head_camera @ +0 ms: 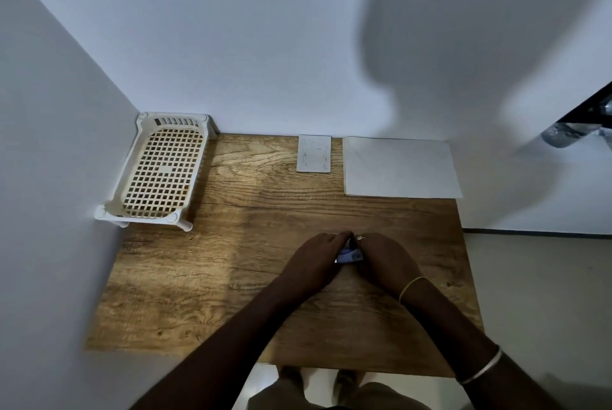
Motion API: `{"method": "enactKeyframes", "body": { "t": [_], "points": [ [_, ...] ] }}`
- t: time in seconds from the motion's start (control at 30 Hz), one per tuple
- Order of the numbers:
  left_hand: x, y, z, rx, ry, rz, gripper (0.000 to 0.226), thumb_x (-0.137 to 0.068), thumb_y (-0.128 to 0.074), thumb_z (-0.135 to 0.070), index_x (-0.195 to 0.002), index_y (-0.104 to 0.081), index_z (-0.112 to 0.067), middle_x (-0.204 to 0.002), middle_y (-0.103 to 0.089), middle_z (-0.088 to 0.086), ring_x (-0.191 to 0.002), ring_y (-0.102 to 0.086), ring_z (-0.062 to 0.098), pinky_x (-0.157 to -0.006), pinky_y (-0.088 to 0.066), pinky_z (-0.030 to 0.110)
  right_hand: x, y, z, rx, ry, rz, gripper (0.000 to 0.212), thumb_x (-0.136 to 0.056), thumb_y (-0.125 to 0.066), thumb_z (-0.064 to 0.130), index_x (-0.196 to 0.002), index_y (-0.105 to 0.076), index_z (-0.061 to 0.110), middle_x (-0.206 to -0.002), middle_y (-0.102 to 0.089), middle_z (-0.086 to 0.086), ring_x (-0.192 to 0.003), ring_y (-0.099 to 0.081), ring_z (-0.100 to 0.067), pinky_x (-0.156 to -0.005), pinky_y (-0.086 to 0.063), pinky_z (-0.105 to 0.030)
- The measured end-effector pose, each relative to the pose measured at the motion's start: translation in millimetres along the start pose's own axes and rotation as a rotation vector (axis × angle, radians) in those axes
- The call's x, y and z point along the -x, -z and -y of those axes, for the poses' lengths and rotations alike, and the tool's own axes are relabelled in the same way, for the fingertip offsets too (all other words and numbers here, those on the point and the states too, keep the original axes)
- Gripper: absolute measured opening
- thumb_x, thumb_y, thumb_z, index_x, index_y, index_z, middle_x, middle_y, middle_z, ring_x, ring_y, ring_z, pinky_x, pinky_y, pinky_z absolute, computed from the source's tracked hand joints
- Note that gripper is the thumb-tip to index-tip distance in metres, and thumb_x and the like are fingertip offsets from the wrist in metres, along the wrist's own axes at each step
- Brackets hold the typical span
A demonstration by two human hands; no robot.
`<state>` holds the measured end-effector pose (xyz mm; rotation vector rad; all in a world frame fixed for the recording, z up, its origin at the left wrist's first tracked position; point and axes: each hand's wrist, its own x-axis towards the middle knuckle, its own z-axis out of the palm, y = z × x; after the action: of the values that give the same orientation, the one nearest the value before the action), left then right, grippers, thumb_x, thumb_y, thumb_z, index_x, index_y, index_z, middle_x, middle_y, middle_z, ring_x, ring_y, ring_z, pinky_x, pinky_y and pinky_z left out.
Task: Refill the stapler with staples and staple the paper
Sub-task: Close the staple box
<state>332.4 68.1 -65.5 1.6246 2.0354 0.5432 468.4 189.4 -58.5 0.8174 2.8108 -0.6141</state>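
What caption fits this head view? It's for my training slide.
Both hands, left hand and right hand, close around a small stapler on a wooden table; paper waits behind.

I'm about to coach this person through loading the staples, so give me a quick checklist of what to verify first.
1. Stapler in hand: ok, left hand and right hand close around a small bluish object, mostly hidden.
2. Stapler opened for loading: cannot tell.
3. Staples at hand: cannot tell; the small pale card at the far edge may be their pack.
4. Paper ready: ok, flat at the far right of the table.
5. White basket clear of the work: ok.
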Motion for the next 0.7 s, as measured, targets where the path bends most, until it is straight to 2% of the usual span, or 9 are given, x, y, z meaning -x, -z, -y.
{"method": "enactKeyframes", "body": {
  "t": [0.1, 0.27, 0.5, 0.6, 0.7],
  "points": [
    [-0.3, 5.0, 5.3, -0.007, 0.004, -0.013, 0.066, -0.087, -0.067, -0.010, -0.149, -0.044, -0.014, -0.136, -0.062, 0.011, -0.120, -0.057, 0.030, -0.095, -0.043, 0.036, -6.9, 2.5, 2.8, -0.005, 0.020, 0.018, 0.029, -0.084, -0.072, 0.022, -0.113, -0.068, 0.024, -0.108, -0.070, -0.001, -0.098, -0.066, -0.022, -0.079, -0.053, -0.032],
    [4.8, 36.5, 32.6, -0.027, 0.017, -0.079, 0.063, -0.090, -0.065, -0.008, -0.149, -0.044, -0.011, -0.133, -0.064, 0.013, -0.116, -0.060, 0.031, -0.094, -0.043, 0.036, -42.8, 12.1, 33.2, -0.001, 0.076, -0.026, 0.027, -0.086, -0.071, 0.027, -0.113, -0.070, 0.025, -0.103, -0.073, 0.000, -0.092, -0.068, -0.021, -0.073, -0.050, -0.029],
    [23.9, 118.4, 106.2, -0.075, 0.103, -0.208, 0.062, -0.089, -0.069, -0.009, -0.147, -0.047, -0.013, -0.126, -0.068, 0.010, -0.111, -0.059, 0.028, -0.088, -0.048, 0.037, -127.0, 22.8, 122.2, -0.042, 0.178, -0.052, 0.020, -0.083, -0.072, 0.025, -0.103, -0.071, 0.020, -0.095, -0.072, -0.003, -0.084, -0.067, -0.022, -0.064, -0.042, -0.027],
    [28.2, 162.2, 141.7, -0.103, 0.148, -0.251, 0.065, -0.087, -0.072, -0.006, -0.147, -0.048, -0.013, -0.123, -0.069, 0.014, -0.109, -0.061, 0.031, -0.088, -0.050, 0.043, -165.2, 30.7, 166.6, -0.045, 0.229, -0.086, 0.016, -0.081, -0.072, 0.020, -0.096, -0.069, 0.019, -0.089, -0.070, -0.004, -0.080, -0.066, -0.024, -0.063, -0.037, -0.026],
    [28.3, 204.2, 177.0, -0.135, 0.183, -0.273, 0.069, -0.084, -0.074, -0.004, -0.147, -0.049, -0.013, -0.121, -0.070, 0.017, -0.108, -0.064, 0.033, -0.088, -0.050, 0.040, -204.6, 39.6, 209.0, -0.042, 0.256, -0.113, 0.016, -0.077, -0.071, 0.017, -0.092, -0.068, 0.017, -0.088, -0.070, -0.006, -0.081, -0.066, -0.027, -0.062, -0.037, -0.027]
  ]
}}
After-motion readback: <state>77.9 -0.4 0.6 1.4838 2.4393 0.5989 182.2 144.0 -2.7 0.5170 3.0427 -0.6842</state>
